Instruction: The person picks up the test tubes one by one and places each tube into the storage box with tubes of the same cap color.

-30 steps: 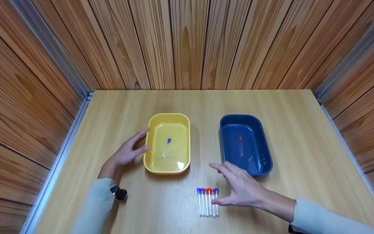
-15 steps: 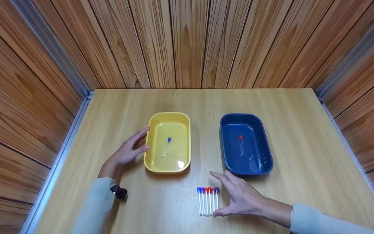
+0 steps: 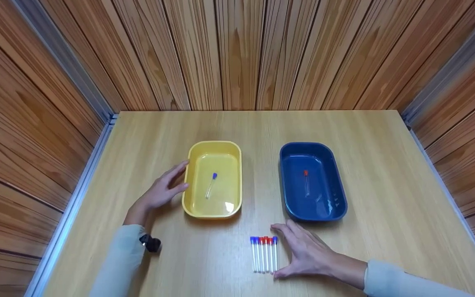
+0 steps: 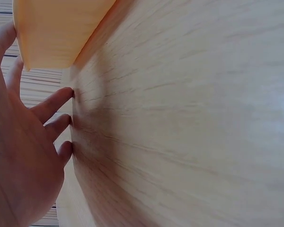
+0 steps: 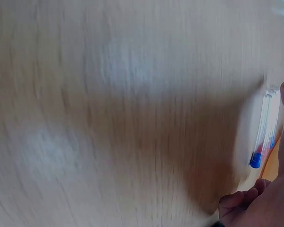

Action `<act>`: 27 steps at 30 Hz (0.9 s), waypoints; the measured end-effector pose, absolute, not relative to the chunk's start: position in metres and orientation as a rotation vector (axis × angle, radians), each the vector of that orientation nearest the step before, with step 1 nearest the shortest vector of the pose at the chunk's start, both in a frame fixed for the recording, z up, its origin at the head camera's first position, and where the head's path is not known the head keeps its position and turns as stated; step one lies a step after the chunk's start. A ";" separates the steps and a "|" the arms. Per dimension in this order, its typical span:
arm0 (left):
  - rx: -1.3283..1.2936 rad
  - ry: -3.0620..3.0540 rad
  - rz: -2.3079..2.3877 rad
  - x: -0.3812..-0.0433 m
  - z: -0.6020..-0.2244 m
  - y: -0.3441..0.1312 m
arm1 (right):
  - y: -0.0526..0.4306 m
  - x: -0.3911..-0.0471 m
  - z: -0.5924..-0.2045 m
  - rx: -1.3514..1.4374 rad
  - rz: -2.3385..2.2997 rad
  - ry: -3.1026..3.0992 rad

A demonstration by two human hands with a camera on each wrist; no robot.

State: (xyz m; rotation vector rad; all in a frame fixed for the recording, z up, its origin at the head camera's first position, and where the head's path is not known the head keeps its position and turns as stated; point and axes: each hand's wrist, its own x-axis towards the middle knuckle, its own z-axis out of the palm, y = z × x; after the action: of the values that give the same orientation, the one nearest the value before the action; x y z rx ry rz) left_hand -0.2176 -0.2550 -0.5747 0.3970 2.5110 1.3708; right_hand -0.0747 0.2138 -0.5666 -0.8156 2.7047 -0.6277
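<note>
My left hand rests at the left rim of a yellow tray, its fingers spread and relaxed. In the left wrist view, the upper fingertips meet the tray's wall while the other fingertips reach down to the tabletop. A row of several slim clear tubes with blue or red caps lies on the table. Beside the row's right end is my right hand, thumb near the tube bottoms and forefinger near the caps, with nothing gripped. One blue-capped tube lies in the yellow tray. A red-capped tube lies in the blue tray.
The two trays stand side by side on a light wooden table, the blue one just beyond my right hand. Wood-plank walls enclose the back and both sides, with metal rails along the side edges.
My right hand has come down from in front of the blue tray toward the near side, and its thumb and forefinger are now closer together beside the tubes. The left hand stays put.
</note>
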 end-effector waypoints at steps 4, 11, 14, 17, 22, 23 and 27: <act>0.383 2.498 1.369 -0.217 -0.574 -0.255 | 0.213 -0.074 -0.570 -0.792 -0.606 2.716; 0.369 2.499 1.366 -0.217 -0.574 -0.256 | 0.213 -0.073 -0.572 -0.788 -0.596 2.730; 0.391 2.508 1.364 -0.218 -0.575 -0.256 | 0.213 -0.071 -0.574 -0.804 -0.600 2.748; 0.417 2.516 1.363 -0.220 -0.576 -0.256 | 0.213 -0.070 -0.575 -0.835 -0.597 2.776; 0.410 2.513 1.353 -0.219 -0.576 -0.256 | 0.213 -0.069 -0.575 -0.837 -0.593 2.773; 0.404 2.514 1.347 -0.219 -0.575 -0.256 | 0.213 -0.069 -0.574 -0.827 -0.594 2.764; 0.393 2.524 1.331 -0.218 -0.575 -0.257 | 0.213 -0.070 -0.573 -0.802 -0.598 2.734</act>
State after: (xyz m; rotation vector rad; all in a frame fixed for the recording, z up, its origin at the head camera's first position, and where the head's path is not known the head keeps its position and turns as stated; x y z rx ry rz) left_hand -0.2179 -0.2566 -0.5753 0.3928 2.5245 1.3311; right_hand -0.0702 0.2126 -0.5731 -0.8019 2.7343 -0.5985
